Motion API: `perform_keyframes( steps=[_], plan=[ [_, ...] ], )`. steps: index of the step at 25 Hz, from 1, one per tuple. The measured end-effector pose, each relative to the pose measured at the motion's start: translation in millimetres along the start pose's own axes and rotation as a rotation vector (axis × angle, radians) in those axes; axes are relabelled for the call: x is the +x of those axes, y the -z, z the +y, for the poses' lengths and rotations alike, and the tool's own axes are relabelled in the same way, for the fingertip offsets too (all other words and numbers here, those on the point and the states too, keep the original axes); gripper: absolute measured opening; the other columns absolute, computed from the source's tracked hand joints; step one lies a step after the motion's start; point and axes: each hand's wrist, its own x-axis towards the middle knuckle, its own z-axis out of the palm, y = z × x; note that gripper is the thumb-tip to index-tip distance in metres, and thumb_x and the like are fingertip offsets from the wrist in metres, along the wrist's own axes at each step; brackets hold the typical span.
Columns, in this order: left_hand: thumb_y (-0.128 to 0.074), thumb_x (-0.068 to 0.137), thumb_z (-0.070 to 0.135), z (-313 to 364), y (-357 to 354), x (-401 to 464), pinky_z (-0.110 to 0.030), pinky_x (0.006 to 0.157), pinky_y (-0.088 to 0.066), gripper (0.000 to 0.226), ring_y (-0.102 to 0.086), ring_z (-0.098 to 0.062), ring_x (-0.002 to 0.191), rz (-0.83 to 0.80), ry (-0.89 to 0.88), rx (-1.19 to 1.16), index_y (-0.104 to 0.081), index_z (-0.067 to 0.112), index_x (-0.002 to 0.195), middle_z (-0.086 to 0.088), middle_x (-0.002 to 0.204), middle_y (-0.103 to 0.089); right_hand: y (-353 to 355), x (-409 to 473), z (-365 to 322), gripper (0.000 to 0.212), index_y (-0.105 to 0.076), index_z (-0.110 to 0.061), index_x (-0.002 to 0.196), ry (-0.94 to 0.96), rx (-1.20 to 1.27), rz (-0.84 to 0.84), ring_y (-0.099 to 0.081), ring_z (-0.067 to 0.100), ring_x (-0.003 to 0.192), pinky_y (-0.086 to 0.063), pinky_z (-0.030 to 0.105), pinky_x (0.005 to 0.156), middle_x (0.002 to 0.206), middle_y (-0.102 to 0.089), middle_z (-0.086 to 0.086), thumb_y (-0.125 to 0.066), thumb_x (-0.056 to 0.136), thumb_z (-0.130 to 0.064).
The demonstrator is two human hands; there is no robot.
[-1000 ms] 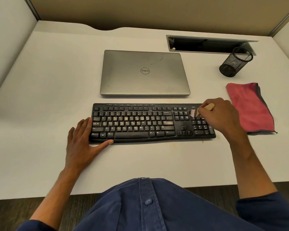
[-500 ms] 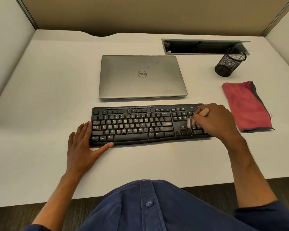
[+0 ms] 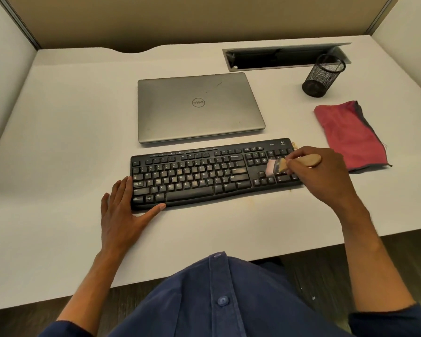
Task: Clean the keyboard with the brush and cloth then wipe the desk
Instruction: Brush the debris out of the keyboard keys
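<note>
Navy button-up shirt (image 3: 219, 300), sleeves pushed up — forearms bare

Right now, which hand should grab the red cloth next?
Probably the right hand. The red cloth lies just beyond it, though it must first put down the brush. The left hand steadies the keyboard at the far end.

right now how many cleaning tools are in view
2: the brush in the right hand over the keyboard's right end, and the red cloth lying on the desk beside it.
</note>
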Motion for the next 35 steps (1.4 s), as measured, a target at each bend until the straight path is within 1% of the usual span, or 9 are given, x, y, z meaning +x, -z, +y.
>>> perform_keyframes(
  steps=[3, 7, 13, 17, 20, 24, 28, 31, 35],
  plan=[
    [-0.041, 0.072, 0.090, -0.3, 0.1, 1.0, -0.049, 0.122, -0.018, 0.112, -0.028, -0.025, 0.147, -0.004, -0.011, 0.003, -0.030, 0.015, 0.155, -0.007, 0.158, -0.035, -19.1, -12.6, -5.2, 0.009, -0.073, -0.030, 0.080, 0.031, -0.004, -0.099, -0.065, 0.010, 0.074, -0.050, 0.032, 0.063, 0.074, -0.071, -0.015, -0.066, 0.080, -0.025],
    [-0.045, 0.073, 0.087, 0.2, 0.6, 0.4, -0.051, 0.121, -0.022, 0.109, -0.032, -0.027, 0.145, 0.004, -0.021, 0.010, -0.032, 0.014, 0.154, -0.008, 0.156, -0.037, -34.3, -20.6, -9.8, 0.008, -0.071, -0.028, 0.084, 0.070, -0.111, -0.088, -0.060, 0.006, 0.072, -0.041, 0.025, 0.057, 0.075, -0.068, -0.016, -0.063, 0.086, -0.026],
    [-0.042, 0.072, 0.089, -1.2, -0.1, 1.5, -0.050, 0.119, -0.023, 0.110, -0.034, -0.027, 0.143, 0.017, -0.040, 0.035, -0.032, 0.014, 0.153, -0.008, 0.155, -0.039, -32.4, -21.7, -8.6, 0.010, -0.070, -0.027, 0.080, 0.053, -0.205, -0.305, -0.061, 0.009, 0.074, -0.046, 0.027, 0.062, 0.076, -0.068, -0.014, -0.063, 0.087, -0.030],
    [-0.037, 0.074, 0.089, 6.9, 1.5, -1.7, -0.052, 0.119, -0.023, 0.113, -0.033, -0.033, 0.144, 0.056, -0.079, 0.122, -0.031, 0.008, 0.153, -0.015, 0.156, -0.036, -13.4, -13.2, 8.1, 0.007, -0.071, -0.027, 0.085, 0.056, -0.120, -0.066, -0.063, 0.009, 0.071, -0.049, 0.029, 0.061, 0.075, -0.069, -0.015, -0.064, 0.086, -0.026],
    [-0.044, 0.077, 0.078, 26.9, -1.1, -6.5, -0.053, 0.116, -0.025, 0.105, -0.032, -0.039, 0.144, 0.159, -0.191, 0.211, -0.035, 0.003, 0.150, -0.020, 0.158, -0.031, 0.2, -4.5, 23.4, 0.009, -0.071, -0.026, 0.087, 0.073, -0.123, 0.001, -0.064, 0.010, 0.069, -0.049, 0.030, 0.060, 0.074, -0.071, -0.013, -0.062, 0.087, -0.026],
    [-0.037, 0.090, 0.072, 79.1, -29.4, -8.6, -0.049, 0.119, -0.021, 0.089, -0.032, -0.035, 0.145, 0.204, -0.338, 0.201, -0.045, 0.002, 0.145, -0.020, 0.156, -0.036, 10.9, 20.0, 38.6, 0.012, -0.072, -0.028, 0.091, 0.061, -0.145, 0.020, -0.065, 0.019, 0.072, -0.051, 0.033, 0.063, 0.076, -0.072, -0.007, -0.061, 0.088, -0.029],
    [-0.040, 0.092, 0.066, 115.8, -55.0, -1.0, -0.051, 0.120, -0.022, 0.081, -0.034, -0.031, 0.145, 0.131, -0.328, 0.222, -0.049, 0.005, 0.144, -0.015, 0.155, -0.040, 10.6, 48.5, 38.2, 0.015, -0.073, -0.027, 0.096, 0.087, -0.154, 0.011, -0.066, 0.022, 0.077, -0.051, 0.036, 0.068, 0.081, -0.074, -0.004, -0.060, 0.090, -0.030],
    [-0.037, 0.092, 0.068, 127.8, -64.9, 5.6, -0.052, 0.120, -0.021, 0.082, -0.034, -0.031, 0.145, 0.070, -0.305, 0.252, -0.049, 0.006, 0.144, -0.015, 0.153, -0.042, 4.9, 60.8, 37.2, 0.018, -0.072, -0.028, 0.100, 0.135, -0.237, -0.058, -0.065, 0.020, 0.081, -0.046, 0.030, 0.068, 0.086, -0.074, -0.004, -0.056, 0.094, -0.033],
    [-0.036, 0.092, 0.069, 134.2, -69.4, 9.5, -0.053, 0.120, -0.021, 0.083, -0.036, -0.034, 0.143, 0.038, -0.270, 0.252, -0.048, 0.006, 0.144, -0.017, 0.153, -0.042, 7.9, 55.3, 40.3, 0.019, -0.072, -0.027, 0.091, 0.143, -0.307, -0.181, -0.065, 0.022, 0.080, -0.048, 0.033, 0.069, 0.082, -0.073, -0.005, -0.055, 0.091, -0.034]
  ],
)
